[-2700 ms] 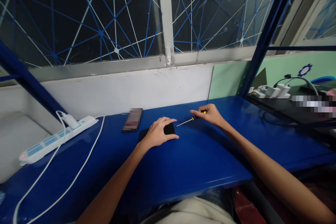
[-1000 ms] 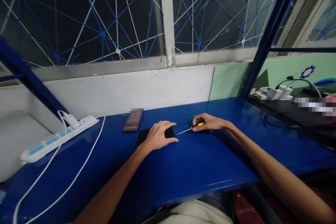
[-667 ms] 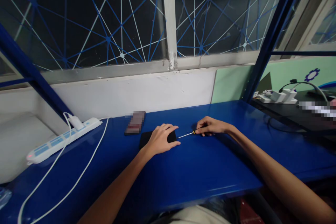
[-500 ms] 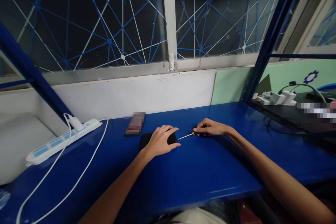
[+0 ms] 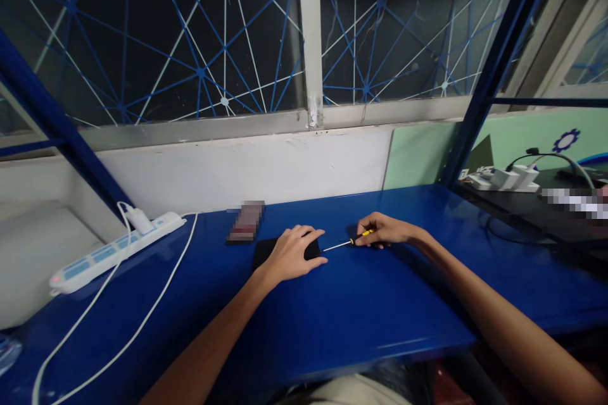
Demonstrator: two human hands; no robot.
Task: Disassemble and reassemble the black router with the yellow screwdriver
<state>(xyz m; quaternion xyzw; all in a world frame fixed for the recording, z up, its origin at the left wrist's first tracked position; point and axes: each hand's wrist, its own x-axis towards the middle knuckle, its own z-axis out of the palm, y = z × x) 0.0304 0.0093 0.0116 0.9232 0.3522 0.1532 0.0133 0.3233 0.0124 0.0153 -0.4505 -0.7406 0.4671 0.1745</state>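
A flat black box-like object (image 5: 265,250) lies on the blue table, and its exact kind is not clear. Over it rests my left hand (image 5: 292,254), holding it down with the thumb along the near side and the fingers across the top and far side. In my right hand (image 5: 380,231) is a screwdriver (image 5: 338,245) with a thin metal shaft and a black and yellow handle. It lies nearly level, pointing left, with its tip at the right end of the black object. My right fingers are wrapped round the handle and partly hide it.
Behind my left hand lies a dark flat item (image 5: 247,223), blurred out. A white power strip (image 5: 118,253) with a white cable (image 5: 159,300) occupies the left side of the blue table (image 5: 351,323). At right, a black table holds another power strip (image 5: 506,180) and cables.
The fingers of my right hand have shifted on the screwdriver's handle, so more of its yellow and black shows. My left hand and the black object stay in place.
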